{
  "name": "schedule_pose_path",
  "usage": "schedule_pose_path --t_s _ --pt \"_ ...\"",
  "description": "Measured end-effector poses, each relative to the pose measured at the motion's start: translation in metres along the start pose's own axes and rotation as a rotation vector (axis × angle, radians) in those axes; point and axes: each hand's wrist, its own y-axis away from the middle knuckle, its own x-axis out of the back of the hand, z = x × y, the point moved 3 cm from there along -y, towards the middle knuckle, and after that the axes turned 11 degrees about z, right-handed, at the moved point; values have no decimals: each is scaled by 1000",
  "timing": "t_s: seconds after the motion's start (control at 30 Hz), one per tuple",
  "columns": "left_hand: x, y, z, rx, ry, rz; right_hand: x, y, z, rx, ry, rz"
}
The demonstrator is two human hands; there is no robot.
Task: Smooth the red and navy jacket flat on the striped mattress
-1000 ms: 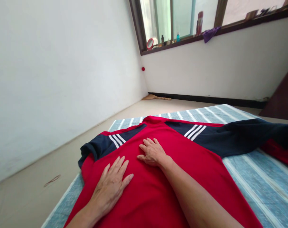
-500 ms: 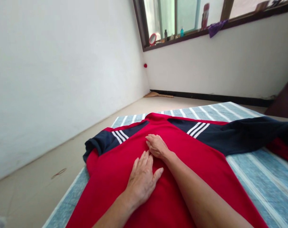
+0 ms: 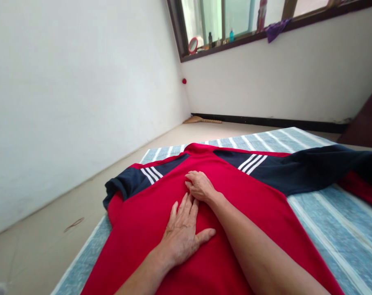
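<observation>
A red sweatshirt [image 3: 235,196] with navy sleeves and white shoulder stripes lies flat on a blue striped mat [image 3: 342,237]. My left hand [image 3: 182,233] rests palm down on the red cloth near the middle, fingers spread. My right hand [image 3: 199,186] lies flat just beyond it, close to the collar, its fingers lightly curled on the cloth. The fingertips of my left hand almost touch my right wrist. One navy sleeve [image 3: 321,168] stretches out to the right. The other sleeve [image 3: 127,186] is folded short at the mat's left edge.
The mat lies on a beige floor [image 3: 50,229] next to a white wall [image 3: 66,102]. A hand broom [image 3: 201,120] lies in the far corner. A window sill [image 3: 235,41] above holds a small red mirror, bottles and a purple cloth. Dark wood stands at far right.
My left hand slid from the sweatshirt's left side to its middle, up against my right hand. My right hand stayed near the collar.
</observation>
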Motion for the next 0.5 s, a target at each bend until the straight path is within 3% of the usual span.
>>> schedule_pose_path --t_s 0.3,0.5 --pt "-2 19 24 95 -71 -48 0 1 0 0 14 7" --pt "-11 21 24 72 -69 -20 1 1 -1 0 12 4"
